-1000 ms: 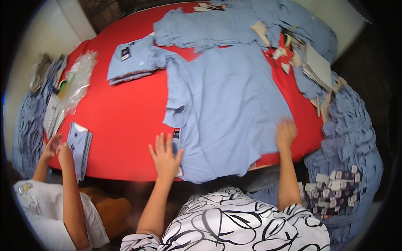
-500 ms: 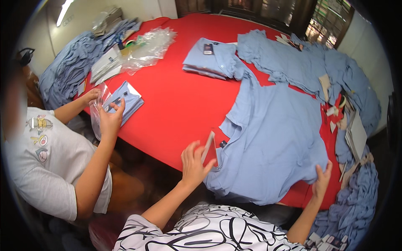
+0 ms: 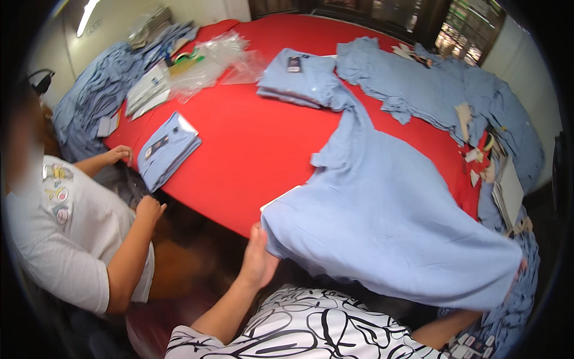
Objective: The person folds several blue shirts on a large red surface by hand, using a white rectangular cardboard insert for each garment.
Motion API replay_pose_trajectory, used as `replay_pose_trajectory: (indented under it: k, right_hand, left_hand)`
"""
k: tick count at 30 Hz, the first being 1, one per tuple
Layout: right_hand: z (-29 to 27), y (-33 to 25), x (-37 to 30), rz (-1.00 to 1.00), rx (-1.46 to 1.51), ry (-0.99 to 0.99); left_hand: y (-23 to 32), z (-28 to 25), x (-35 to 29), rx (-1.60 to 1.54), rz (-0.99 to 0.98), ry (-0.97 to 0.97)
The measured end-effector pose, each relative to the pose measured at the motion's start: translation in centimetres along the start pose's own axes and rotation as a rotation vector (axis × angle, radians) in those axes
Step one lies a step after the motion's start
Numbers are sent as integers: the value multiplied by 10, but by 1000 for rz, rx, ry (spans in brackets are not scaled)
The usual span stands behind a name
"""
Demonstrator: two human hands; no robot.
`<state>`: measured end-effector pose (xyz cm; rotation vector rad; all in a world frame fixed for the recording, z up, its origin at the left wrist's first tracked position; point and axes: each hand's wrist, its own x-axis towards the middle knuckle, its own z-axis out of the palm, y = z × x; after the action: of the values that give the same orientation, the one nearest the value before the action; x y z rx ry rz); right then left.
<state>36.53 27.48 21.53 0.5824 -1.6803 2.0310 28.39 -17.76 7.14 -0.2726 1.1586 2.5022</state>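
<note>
The left hand point(image 3: 258, 258) pinches the blue shirt's point(image 3: 382, 221) near hem; the right grip is hidden beneath it, state unclear. Beyond the grip, the shirt lies unfolded on the red table point(image 3: 251, 149); the folding remains.

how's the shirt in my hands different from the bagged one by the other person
The held shirt is spread open and unfolded, its near edge lifted off the red table; the bagged shirt is folded into a small flat rectangle.
The held shirt is bare cloth; the bagged shirt sits in clear plastic.
The left hand grips the held shirt; no hand touches the bagged shirt.
Both are light blue.
</note>
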Motion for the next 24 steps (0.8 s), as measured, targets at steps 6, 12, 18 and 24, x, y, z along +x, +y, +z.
replay_pose_trajectory:
  k: [6,12,18,24]
  right_hand:
    - [-128,111,134,315,-103,492]
    - [-111,-58,248,-183,-348,605]
    - [-131,-36,152,-61,-496,646]
    - [-156,47,-10,301,-477,763]
  left_hand:
    - [76,62,137,738,6,-121]
    - [304,169,175,562,775,-421]
    - [272,150,140,692,844,-422]
    - [152,67,109,911,496,-382]
